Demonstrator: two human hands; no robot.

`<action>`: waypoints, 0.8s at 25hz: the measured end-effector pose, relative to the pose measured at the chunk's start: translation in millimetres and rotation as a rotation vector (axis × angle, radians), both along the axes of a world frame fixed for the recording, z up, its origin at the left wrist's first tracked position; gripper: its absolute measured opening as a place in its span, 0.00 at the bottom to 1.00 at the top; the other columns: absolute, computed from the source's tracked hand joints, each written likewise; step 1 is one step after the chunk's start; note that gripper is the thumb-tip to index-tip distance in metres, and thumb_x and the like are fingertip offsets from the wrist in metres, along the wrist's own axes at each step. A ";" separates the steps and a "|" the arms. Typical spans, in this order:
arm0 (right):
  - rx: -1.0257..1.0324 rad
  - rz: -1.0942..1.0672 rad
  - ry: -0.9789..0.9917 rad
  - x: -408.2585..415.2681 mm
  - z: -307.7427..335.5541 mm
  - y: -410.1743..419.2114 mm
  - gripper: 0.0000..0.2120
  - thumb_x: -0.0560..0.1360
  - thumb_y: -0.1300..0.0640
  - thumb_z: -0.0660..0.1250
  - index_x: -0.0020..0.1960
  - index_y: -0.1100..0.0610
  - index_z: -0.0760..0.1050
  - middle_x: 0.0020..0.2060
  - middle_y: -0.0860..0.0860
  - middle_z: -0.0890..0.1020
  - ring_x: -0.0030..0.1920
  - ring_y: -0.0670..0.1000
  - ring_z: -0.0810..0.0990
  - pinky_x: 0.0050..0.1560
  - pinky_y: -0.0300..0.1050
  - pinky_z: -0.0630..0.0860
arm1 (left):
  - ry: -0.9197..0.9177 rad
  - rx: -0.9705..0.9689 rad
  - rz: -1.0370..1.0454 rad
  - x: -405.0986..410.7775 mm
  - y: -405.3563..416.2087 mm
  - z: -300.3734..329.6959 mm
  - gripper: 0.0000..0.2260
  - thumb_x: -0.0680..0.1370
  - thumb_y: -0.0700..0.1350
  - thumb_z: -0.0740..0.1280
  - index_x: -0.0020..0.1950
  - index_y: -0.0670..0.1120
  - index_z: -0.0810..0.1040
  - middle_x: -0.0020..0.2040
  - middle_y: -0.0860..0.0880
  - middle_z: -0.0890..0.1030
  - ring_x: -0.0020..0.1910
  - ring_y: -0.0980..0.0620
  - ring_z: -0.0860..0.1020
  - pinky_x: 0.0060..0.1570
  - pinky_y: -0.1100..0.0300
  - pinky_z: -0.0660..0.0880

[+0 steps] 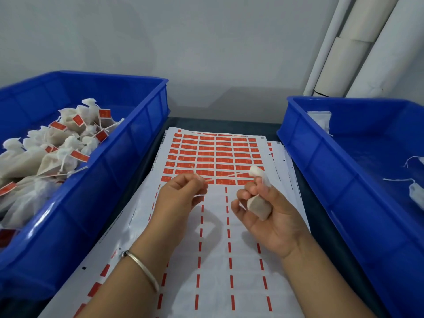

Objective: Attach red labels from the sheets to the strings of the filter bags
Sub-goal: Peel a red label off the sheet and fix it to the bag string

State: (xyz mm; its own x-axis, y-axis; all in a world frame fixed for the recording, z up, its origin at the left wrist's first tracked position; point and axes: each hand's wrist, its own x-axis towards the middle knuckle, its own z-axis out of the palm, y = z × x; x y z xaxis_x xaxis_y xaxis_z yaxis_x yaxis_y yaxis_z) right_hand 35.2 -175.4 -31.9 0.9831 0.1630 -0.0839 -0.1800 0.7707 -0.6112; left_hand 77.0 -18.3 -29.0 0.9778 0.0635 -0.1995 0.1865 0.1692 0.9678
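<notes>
Head view shows the small beige paper filter bag [258, 206] gripped in the right hand [270, 216] while the left hand [181, 193] pinches its thin white string [226, 176] taut over the white sheet of red labels [213, 157], so keeping that tension should ease labelling.

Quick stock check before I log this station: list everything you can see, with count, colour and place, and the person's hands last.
left bin: one, blue, left, heaped with labelled filter bags, white with red tags.
right bin: one, blue, right, a few unlabelled bags visible.
label sheets: stack, white with red labels, centre; the near rows are peeled.
pipes: several, white, back right.
held bag: one, white, in the right hand.
string: one, white, stretched between the hands.
bracelet: one, silver, left wrist.
left hand: pinches the string.
right hand: grips the bag.
</notes>
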 end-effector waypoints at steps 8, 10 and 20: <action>-0.397 -0.193 0.042 0.2 -4.0 -4.5 0.08 0.75 0.57 0.67 0.50 0.49 0.82 0.49 0.50 0.84 0.50 0.51 0.84 0.44 0.45 0.81 | -0.397 0.449 -0.349 -21.2 -6.1 -0.6 0.09 0.73 0.42 0.70 0.36 0.55 0.79 0.39 0.63 0.80 0.43 0.64 0.77 0.36 0.76 0.72; -0.844 -0.211 -0.010 -1.6 -5.3 1.9 0.09 0.76 0.55 0.66 0.47 0.42 0.82 0.45 0.41 0.83 0.51 0.48 0.82 0.44 0.38 0.80 | -0.455 0.436 -0.313 -20.4 -5.0 -0.9 0.09 0.73 0.43 0.70 0.36 0.56 0.79 0.42 0.64 0.78 0.46 0.64 0.76 0.40 0.76 0.72; -1.286 0.072 -0.306 -6.5 -10.5 14.1 0.10 0.75 0.58 0.67 0.41 0.42 0.76 0.36 0.38 0.81 0.42 0.42 0.80 0.37 0.28 0.76 | -0.539 0.421 -0.372 -17.7 -5.6 -4.5 0.07 0.76 0.44 0.67 0.42 0.57 0.79 0.51 0.66 0.74 0.52 0.66 0.73 0.42 0.74 0.74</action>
